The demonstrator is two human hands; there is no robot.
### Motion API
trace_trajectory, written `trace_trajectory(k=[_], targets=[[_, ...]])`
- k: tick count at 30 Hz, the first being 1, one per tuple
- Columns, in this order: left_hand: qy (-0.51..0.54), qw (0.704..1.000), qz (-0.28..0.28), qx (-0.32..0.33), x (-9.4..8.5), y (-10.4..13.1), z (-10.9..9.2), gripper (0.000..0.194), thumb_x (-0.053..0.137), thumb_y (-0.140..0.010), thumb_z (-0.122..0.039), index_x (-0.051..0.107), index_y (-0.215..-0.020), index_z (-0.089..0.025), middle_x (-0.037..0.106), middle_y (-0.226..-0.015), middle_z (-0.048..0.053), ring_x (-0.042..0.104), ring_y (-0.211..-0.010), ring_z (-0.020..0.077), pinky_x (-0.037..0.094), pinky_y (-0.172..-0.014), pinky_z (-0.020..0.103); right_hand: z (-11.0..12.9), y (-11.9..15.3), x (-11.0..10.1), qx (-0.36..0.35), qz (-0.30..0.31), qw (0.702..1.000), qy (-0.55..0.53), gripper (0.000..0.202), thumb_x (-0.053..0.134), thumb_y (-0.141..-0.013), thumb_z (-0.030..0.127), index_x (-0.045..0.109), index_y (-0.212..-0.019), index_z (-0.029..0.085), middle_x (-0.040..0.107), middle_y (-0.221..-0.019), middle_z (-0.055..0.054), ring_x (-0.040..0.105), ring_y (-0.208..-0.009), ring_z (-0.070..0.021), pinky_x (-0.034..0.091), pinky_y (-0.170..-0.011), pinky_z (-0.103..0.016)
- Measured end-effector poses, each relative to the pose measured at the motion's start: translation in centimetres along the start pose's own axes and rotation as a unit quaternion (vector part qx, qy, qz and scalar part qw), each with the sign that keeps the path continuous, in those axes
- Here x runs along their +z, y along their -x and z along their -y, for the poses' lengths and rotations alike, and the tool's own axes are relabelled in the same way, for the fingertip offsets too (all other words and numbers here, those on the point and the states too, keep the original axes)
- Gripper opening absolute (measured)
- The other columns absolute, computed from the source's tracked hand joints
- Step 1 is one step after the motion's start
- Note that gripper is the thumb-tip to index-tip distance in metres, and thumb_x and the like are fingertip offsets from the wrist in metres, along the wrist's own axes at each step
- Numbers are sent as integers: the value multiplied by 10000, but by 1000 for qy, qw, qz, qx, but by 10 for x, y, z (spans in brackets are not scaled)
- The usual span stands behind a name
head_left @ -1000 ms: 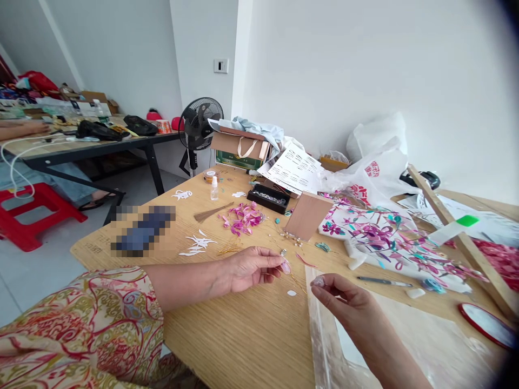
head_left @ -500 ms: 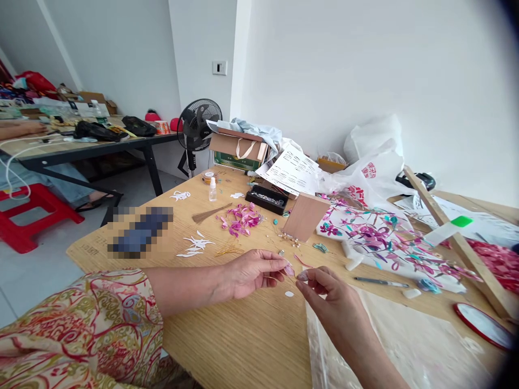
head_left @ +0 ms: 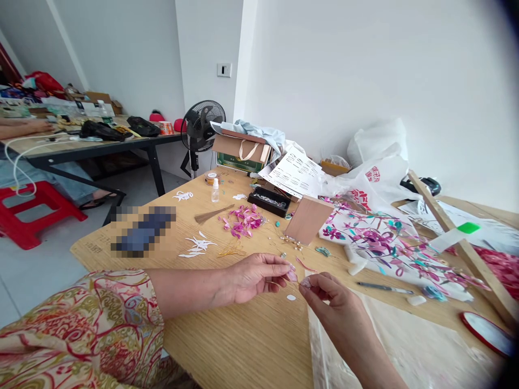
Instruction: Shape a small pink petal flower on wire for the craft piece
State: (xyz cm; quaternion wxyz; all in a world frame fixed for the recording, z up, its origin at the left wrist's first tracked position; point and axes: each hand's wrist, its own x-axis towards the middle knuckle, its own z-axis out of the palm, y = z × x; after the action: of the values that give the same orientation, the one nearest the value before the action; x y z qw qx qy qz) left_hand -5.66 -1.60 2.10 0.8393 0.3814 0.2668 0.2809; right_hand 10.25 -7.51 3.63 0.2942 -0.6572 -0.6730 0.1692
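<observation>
Over the table's front part, my left hand pinches a pale pink petal between thumb and fingertips. Just to its right, my right hand is closed in a pinch on a small, pale translucent petal-like piece. A thin strand seems to run between the two hands, too fine to make out. Below the fingertips a white oval piece lies on the wood. Pink-purple petals are heaped beyond my left hand, and white pointed cut-outs lie to their left.
Bundled wires, a dropper bottle, a black tray and a wooden block stand farther back. Finished-looking flower sprays, a pen and a wooden bar are at right. A co-worker's hand shows far left.
The whole view has shifted slightly, so things sit a little farther right. Both hands keep their pinches, with almost no change between them.
</observation>
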Motion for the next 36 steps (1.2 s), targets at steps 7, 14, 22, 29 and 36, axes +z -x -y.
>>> trace_trajectory(k=[7,14,22,29,36], targets=[[0,1000,8,-9,-2,3,-1,251,659,-630,-330,631,-755,-114,580,-778,35,483,-641,60,335,-609,193,1,0,-3,1,9,1000,4,172,456,-721,307,510,-586,215,542,-599,1,500,-557,-140,371,-543,-246],[-19,1000,-4,-22,1,5,-2,279,683,-592,-344,648,-751,-118,582,-771,35,474,-653,67,319,-611,199,3,0,-4,-1,8,1000,13,183,462,-715,313,494,-559,223,536,-582,6,494,-549,-140,361,-530,-245],[-21,1000,1,-21,0,5,1,293,686,-584,-356,650,-738,-110,575,-734,31,467,-625,63,315,-589,193,4,-1,-5,-10,24,999,22,199,460,-724,307,505,-550,219,525,-572,7,486,-540,-136,356,-519,-241],[-22,999,6,-25,-1,6,1,286,675,-604,-353,649,-748,-107,573,-743,35,466,-627,60,318,-590,187,7,-2,-8,-6,45,999,30,203,462,-717,302,484,-535,215,521,-574,10,477,-538,-134,347,-510,-238],[-16,999,5,-31,-1,6,2,296,683,-587,-364,649,-738,-112,582,-750,34,471,-625,62,316,-594,195,5,-4,-8,-11,52,998,30,190,470,-709,283,488,-532,215,527,-569,6,471,-535,-132,338,-497,-235]])
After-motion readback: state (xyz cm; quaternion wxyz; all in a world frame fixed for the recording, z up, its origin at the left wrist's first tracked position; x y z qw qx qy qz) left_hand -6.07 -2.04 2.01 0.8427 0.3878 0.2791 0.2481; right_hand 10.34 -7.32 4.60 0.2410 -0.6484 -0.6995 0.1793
